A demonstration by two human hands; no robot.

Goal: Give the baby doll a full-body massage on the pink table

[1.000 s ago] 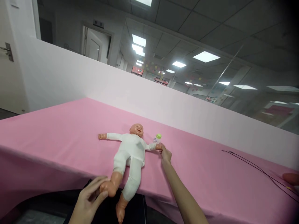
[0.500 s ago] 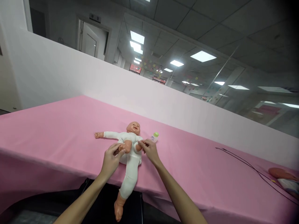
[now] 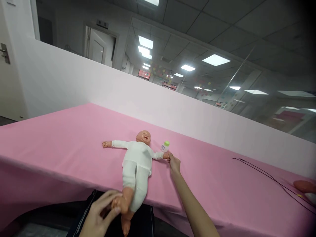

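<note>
A baby doll [image 3: 139, 154] in a white cloth body lies on its back on the pink-covered table [image 3: 81, 144], its head toward the wall and its feet past the front edge. My left hand [image 3: 101, 210] is closed around one foot of the doll, at the lower left. On the other side, my right hand [image 3: 174, 162] grips the doll's hand [image 3: 166, 155], with that arm stretched out sideways. Just behind my right hand stands a small clear bottle [image 3: 165, 146] with a green cap. The doll's other arm lies outstretched to the left, untouched.
A thin black cable [image 3: 264, 174] runs across the table at the right. Beyond it, an orange-brown rounded object [image 3: 304, 186] sits by the edge of view. A low white wall [image 3: 153, 98] with glass above borders the table's back.
My left hand has drawn the doll's bent leg down and straight, past the table edge. My right hand has pulled the doll's arm outward from its chest to the right.
</note>
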